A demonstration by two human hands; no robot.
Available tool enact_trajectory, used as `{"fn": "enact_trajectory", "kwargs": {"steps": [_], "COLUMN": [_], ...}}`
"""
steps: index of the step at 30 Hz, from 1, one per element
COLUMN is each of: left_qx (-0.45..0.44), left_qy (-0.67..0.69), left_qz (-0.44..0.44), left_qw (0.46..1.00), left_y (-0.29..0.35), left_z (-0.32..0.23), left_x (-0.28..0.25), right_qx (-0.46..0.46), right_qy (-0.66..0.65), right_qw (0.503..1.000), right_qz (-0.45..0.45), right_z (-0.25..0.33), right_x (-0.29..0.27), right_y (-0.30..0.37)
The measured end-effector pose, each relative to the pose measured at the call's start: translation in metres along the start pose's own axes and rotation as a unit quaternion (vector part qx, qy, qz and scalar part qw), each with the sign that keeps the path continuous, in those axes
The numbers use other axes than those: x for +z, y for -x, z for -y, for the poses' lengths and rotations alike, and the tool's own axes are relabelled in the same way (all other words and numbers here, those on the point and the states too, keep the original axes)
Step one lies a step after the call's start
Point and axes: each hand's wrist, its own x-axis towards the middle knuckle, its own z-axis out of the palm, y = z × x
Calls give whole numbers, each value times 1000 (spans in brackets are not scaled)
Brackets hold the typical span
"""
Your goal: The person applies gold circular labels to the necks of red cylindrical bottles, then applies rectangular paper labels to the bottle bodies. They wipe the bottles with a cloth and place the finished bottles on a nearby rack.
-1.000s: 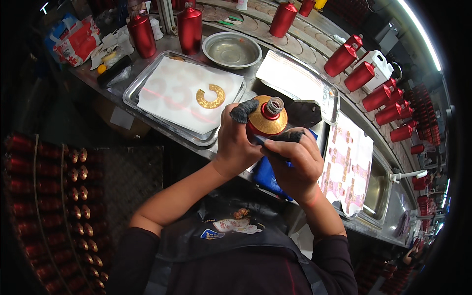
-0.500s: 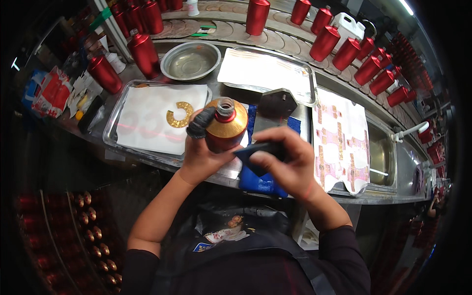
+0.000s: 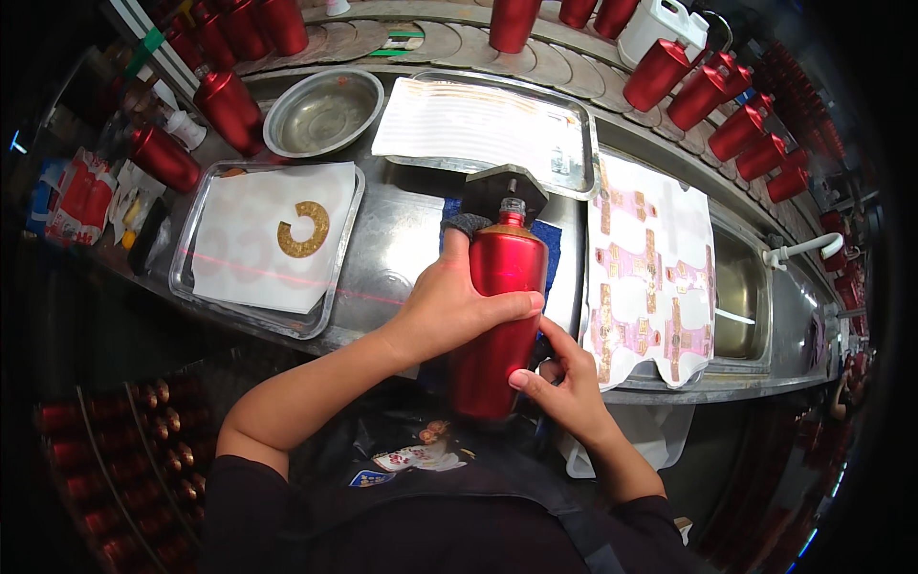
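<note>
A shiny red bottle (image 3: 495,335) with a clear threaded neck is held tilted, its neck pointing away from me. My left hand (image 3: 445,301) wraps its upper part from the left, thumb across the front; a dark finger cover (image 3: 466,224) shows near the shoulder. Lower down, my right hand (image 3: 572,387) grips the bottle's right side with thumb and fingers. Just beyond the neck stands a black angular plate (image 3: 478,194) with a metal rod (image 3: 512,182); I cannot tell whether the rod enters the neck. Blue cloth (image 3: 550,239) lies partly hidden under the bottle.
To the left, a tray (image 3: 335,277) holds white backing paper with one gold C-shaped label (image 3: 320,234). Beyond are a metal bowl (image 3: 320,115) and another tray (image 3: 588,143). Right: a label sheet (image 3: 626,258) and a sink (image 3: 741,316). Red bottles stand on a curved conveyor (image 3: 459,48).
The bottle has gone from upright to tilted, its neck now toward the black plate. My right hand no longer shows the dark flat pad and now grips the bottle.
</note>
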Motion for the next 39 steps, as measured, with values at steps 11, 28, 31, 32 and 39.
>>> {"fn": "enact_trajectory", "kwargs": {"steps": [11,28,31,32,39], "left_qx": [-75,-71,-38,-34,216], "left_qy": [-91,-333,-334,-338,-210], "left_qz": [-61,-321,-360,-368,-144], "left_qw": [991,884,870,865,943], "left_y": [-13,-258,-249,-244,-186], "left_z": [-14,40,37,33,-67], "left_x": [-15,-167,-172,-173,-95], "right_qx": [21,19,38,27,-141], "right_qy": [46,-69,-77,-67,71], "right_qw": [998,995,992,992,960], "right_qz": [37,-68,-92,-106,-231], "right_z": [8,23,13,11,82], "right_x": [-21,-29,-37,-41,-69], "right_y": [-30,-40,-36,-36,-119]}}
